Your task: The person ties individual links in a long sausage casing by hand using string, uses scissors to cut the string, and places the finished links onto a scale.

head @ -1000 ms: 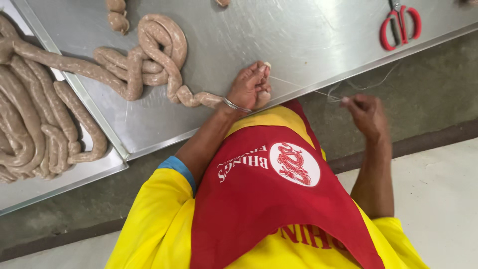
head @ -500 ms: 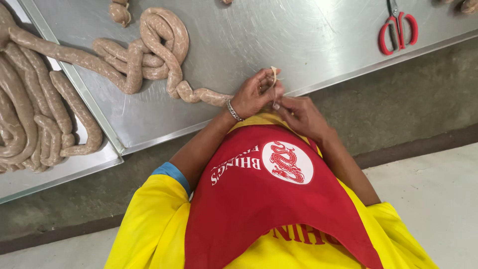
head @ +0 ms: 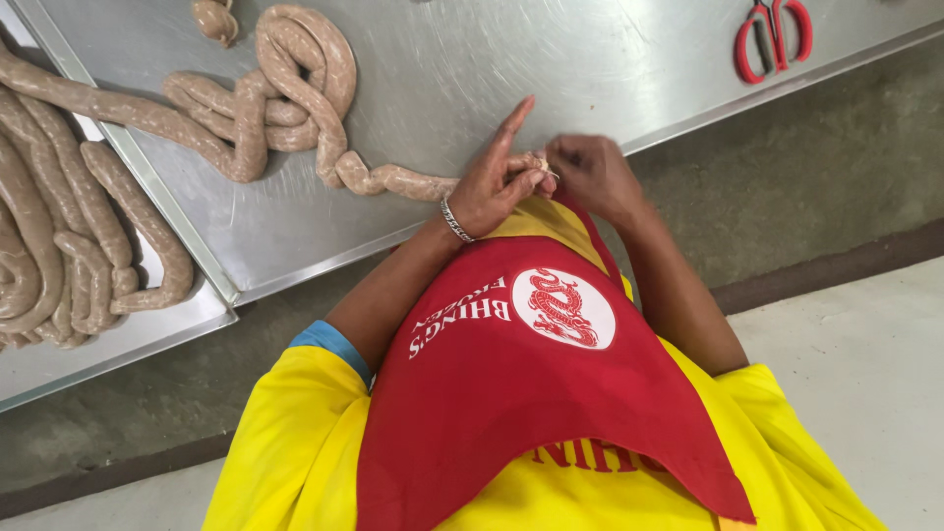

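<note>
Left hand pinched the near end of the sausage rope at the edge of the steel surface, thumb and lower fingers closed on it, index finger sticking straight out. Right hand sat touching the left, fingertips closed on the same end; looked like a thin string between them, too small to confirm. The rope ran away from the left hand across the surface into a loose coil; more links lay in a tray well off to the left-hand side. Red scissors lay well beyond the right hand. Judgement: the step was tying off the casing end. Doing it well meant keeping the pinch tight on the twist, cinching close to the filling, and pulling evenly so the casing didn't tear.
</note>
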